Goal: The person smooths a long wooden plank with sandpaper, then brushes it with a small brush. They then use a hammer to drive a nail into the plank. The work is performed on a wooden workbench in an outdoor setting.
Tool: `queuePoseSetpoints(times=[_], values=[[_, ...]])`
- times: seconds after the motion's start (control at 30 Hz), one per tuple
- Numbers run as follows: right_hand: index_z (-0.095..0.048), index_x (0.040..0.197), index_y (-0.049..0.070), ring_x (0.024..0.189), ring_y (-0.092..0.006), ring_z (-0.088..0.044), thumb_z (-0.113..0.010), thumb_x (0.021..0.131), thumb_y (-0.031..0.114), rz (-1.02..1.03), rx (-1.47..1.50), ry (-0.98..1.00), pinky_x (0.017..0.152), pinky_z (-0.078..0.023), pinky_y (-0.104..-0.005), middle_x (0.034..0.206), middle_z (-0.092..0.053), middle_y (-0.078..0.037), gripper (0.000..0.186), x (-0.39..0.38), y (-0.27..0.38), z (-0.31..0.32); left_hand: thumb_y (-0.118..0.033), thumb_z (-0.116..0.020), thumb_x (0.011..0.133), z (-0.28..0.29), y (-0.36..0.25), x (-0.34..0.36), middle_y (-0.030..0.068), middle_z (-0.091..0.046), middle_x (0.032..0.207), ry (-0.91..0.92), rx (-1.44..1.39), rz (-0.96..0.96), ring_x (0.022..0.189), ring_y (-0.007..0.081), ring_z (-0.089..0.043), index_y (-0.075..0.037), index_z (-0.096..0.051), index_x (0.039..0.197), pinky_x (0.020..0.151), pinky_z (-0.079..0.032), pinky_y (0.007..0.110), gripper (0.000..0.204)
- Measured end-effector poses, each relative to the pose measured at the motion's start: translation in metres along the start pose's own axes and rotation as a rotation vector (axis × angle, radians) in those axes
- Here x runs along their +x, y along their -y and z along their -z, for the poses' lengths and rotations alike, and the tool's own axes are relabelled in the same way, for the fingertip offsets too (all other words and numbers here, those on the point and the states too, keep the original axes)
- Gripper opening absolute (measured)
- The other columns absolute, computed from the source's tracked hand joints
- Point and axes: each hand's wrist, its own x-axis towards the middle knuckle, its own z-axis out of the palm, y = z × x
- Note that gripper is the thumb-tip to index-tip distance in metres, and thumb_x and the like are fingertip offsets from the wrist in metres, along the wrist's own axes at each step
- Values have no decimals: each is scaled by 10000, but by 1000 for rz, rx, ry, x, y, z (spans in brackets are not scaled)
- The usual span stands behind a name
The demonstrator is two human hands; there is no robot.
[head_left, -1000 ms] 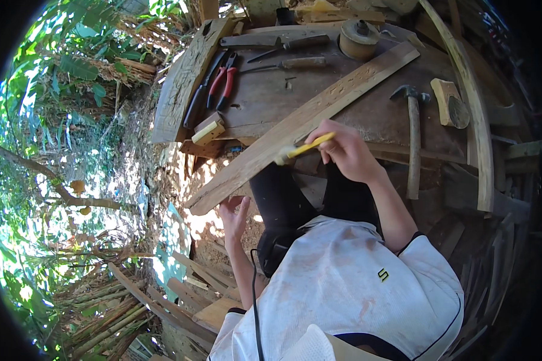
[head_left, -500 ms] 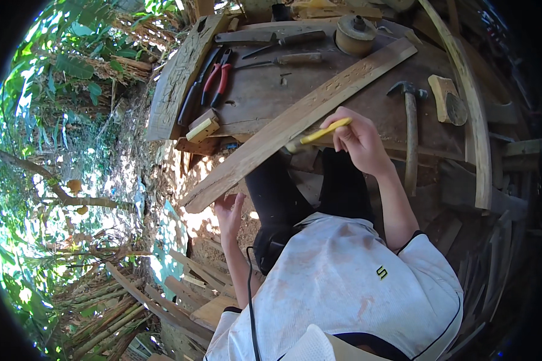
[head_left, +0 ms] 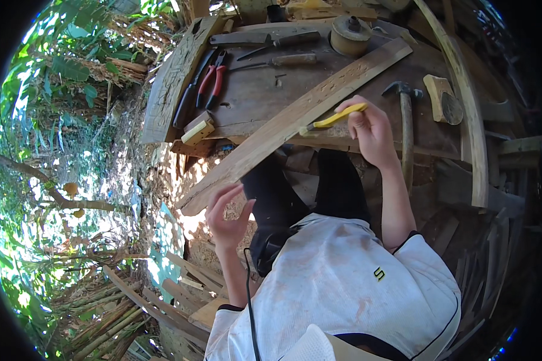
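A long wooden plank (head_left: 295, 117) lies slantwise over the wooden workbench (head_left: 253, 96), its near end sticking out past the bench edge. My right hand (head_left: 370, 129) grips a yellow-handled tool (head_left: 334, 118) whose tip rests on the plank's middle. My left hand (head_left: 226, 213) is open, fingers spread, just below the plank's near end and not gripping it. My dark trousers and white shirt fill the lower middle of the view.
On the bench lie red-handled pliers (head_left: 211, 84), a hammer (head_left: 405, 129), a chisel (head_left: 277, 60), a knife (head_left: 265, 41), a round reel (head_left: 349, 33), small wood blocks (head_left: 196, 129) and a wooden wedge (head_left: 441, 99). A curved timber (head_left: 470, 120) runs along the right. Foliage and bamboo lie to the left.
My right hand with the yellow-handled tool has moved along the plank toward its far end. My left hand stays open near the plank's near end.
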Motion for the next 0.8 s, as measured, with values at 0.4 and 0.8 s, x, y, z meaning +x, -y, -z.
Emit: queuePoseSetpoints(times=[0.4, 0.8], values=[[-656, 1037, 23, 658, -140, -563, -605, 1059, 183, 111, -210, -5, 640, -460, -307, 862, -589, -60, 169, 12, 7, 11, -37, -884, 690, -1, 24, 37, 102, -651, 1354, -62, 544, -45, 1262, 325, -600, -123, -655, 1386, 1093, -472, 455, 737], [-667, 1048, 41, 654, -135, -567, -603, 1053, 158, 46, -106, -36, 627, -458, -306, 911, -596, -60, 133, 11, 1, 7, 27, -830, 656, 30, 48, 9, 81, -714, 1232, -14, 414, -3, 1140, 289, -662, -107, -742, 1274, 1030, -523, 420, 638]])
